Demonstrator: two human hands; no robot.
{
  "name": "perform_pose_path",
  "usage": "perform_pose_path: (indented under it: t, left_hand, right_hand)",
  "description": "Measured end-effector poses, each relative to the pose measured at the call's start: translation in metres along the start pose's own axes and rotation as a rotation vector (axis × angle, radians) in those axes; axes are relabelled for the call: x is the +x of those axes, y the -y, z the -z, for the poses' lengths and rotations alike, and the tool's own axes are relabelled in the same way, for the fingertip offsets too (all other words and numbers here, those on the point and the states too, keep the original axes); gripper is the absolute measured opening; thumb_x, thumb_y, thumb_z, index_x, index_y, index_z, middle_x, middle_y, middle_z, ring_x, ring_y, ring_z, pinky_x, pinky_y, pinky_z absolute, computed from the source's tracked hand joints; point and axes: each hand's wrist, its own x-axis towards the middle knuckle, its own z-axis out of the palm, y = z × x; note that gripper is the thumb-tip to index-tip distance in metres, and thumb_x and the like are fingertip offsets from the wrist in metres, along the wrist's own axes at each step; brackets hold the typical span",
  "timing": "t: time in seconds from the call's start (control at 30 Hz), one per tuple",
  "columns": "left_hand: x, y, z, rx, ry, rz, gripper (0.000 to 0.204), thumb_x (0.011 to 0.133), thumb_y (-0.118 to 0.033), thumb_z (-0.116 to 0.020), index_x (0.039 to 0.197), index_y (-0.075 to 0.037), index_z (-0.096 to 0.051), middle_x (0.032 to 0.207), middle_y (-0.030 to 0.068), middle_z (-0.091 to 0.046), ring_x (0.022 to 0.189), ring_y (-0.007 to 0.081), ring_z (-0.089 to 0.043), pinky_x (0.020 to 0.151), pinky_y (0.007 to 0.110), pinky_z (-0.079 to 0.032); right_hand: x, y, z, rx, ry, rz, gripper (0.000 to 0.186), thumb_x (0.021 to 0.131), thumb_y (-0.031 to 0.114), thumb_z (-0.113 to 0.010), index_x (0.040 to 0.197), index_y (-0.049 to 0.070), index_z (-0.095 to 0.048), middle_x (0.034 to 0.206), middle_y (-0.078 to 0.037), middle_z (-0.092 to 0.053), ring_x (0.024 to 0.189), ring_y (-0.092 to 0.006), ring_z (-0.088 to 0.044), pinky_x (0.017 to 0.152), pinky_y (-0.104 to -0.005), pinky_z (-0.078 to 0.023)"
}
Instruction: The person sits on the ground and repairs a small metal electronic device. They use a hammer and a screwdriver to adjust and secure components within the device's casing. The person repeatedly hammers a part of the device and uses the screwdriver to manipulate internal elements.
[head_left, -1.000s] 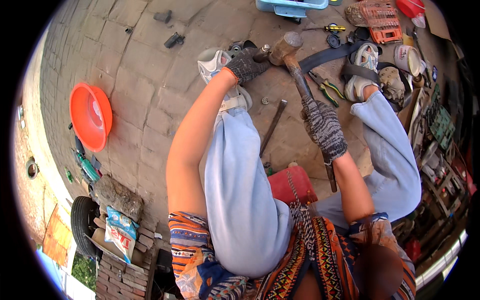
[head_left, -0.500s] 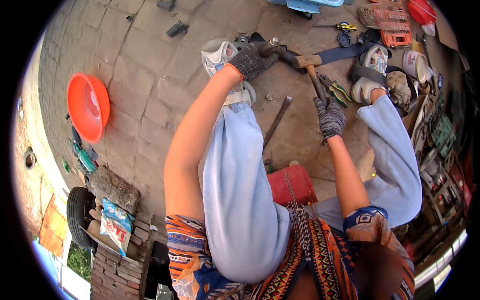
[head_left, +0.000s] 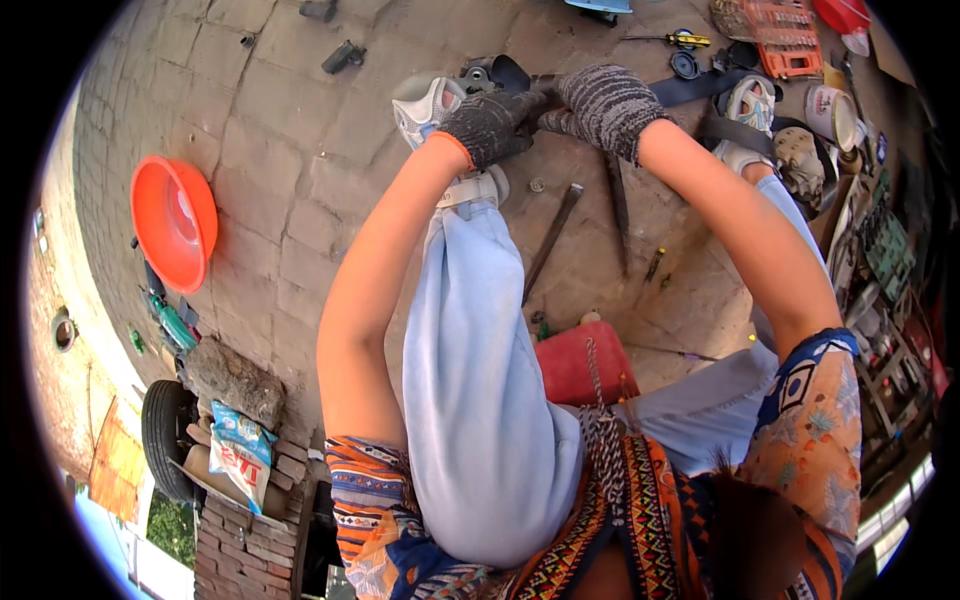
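Meeting just beside the left shoe [head_left: 420, 115], 2 gloved hands come close together in the head view, the only 1 there is. The left hand [head_left: 490, 128] has its fingers curled, seemingly clamped on a dark piece [head_left: 545, 86] that shows in the narrow gap between the hands; most of it is covered, so its full shape is lost. The right hand [head_left: 612, 108] reaches across from the other side with its back turned up, and I cannot tell whether its fingers are apart, together or gripping. Having 2 hands at the same spot probably lets 1 steady while the other turns or adjusts.

Below the right hand, a dark handle [head_left: 618, 215] slants along the paved ground [head_left: 255, 150], its upper end hidden. A metal bar [head_left: 552, 243] lies between it and the left leg [head_left: 470, 290], well within reach, which is likely why it rests there. The legs are spread, perhaps to leave working room between them. A black strap [head_left: 690, 90] runs toward the right shoe [head_left: 748, 105], and a yellow-handled screwdriver [head_left: 690, 40] lies farther out, near an orange tool case [head_left: 785, 40].
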Motion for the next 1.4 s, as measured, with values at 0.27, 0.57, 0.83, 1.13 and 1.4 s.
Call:
perform_pose_path:
  t: [0.27,0.57,0.83,1.13,1.4]
  left_hand:
    - [-0.055,0.021,0.059,0.272,-0.516,0.003,0.04,0.083,-0.023,-0.063,0.121,-0.011,-0.06,0.11,0.0147,-0.062,0.104,0.0324,-0.056,0.091,0.042,-0.045]
    - [-0.067,0.032,0.042,0.31,-0.64,0.058,0.037,0.083,-0.024,-0.066,0.118,-0.012,-0.063,0.117,0.0129,-0.061,0.107,0.0315,-0.056,0.095,0.041,-0.044]
    - [-0.077,0.037,0.051,0.315,-0.63,0.064,0.039,0.081,-0.018,-0.067,0.119,-0.013,-0.062,0.119,0.011,-0.06,0.11,0.0304,-0.054,0.095,0.041,-0.043]
    - [-0.1,0.038,0.058,0.325,-0.677,0.104,0.038,0.082,-0.015,-0.066,0.119,-0.014,-0.063,0.119,0.0098,-0.061,0.112,0.0294,-0.053,0.098,0.04,-0.041]
    - [-0.103,0.033,0.062,0.309,-0.701,0.121,0.035,0.082,-0.014,-0.065,0.117,-0.015,-0.064,0.118,0.0078,-0.062,0.111,0.0284,-0.054,0.098,0.038,-0.041]
  right_hand:
    - [-0.024,-0.036,-0.06,0.05,0.33,0.105,0.044,0.086,0.044,-0.059,0.102,0.003,-0.065,0.093,-0.021,-0.065,0.087,-0.036,-0.063,0.077,-0.0436,-0.051]
    - [-0.048,-0.015,-0.053,-0.086,0.047,0.097,0.03,0.092,0.035,-0.053,0.099,0.006,-0.058,0.079,-0.017,-0.064,0.075,-0.0354,-0.064,0.067,-0.0463,-0.05]
    - [-0.051,-0.021,-0.064,-0.058,0.048,0.072,0.031,0.091,0.035,-0.054,0.099,0.005,-0.058,0.079,-0.017,-0.065,0.075,-0.0345,-0.064,0.067,-0.0456,-0.051]
    - [-0.054,-0.016,-0.07,-0.071,0.068,0.041,0.032,0.091,0.035,-0.053,0.101,0.005,-0.059,0.079,-0.017,-0.065,0.076,-0.0344,-0.064,0.071,-0.0447,-0.051]
    - [-0.057,-0.01,-0.061,-0.061,0.103,0.009,0.028,0.09,0.032,-0.056,0.099,0.005,-0.06,0.082,-0.018,-0.065,0.077,-0.0334,-0.064,0.073,-0.0445,-0.05]
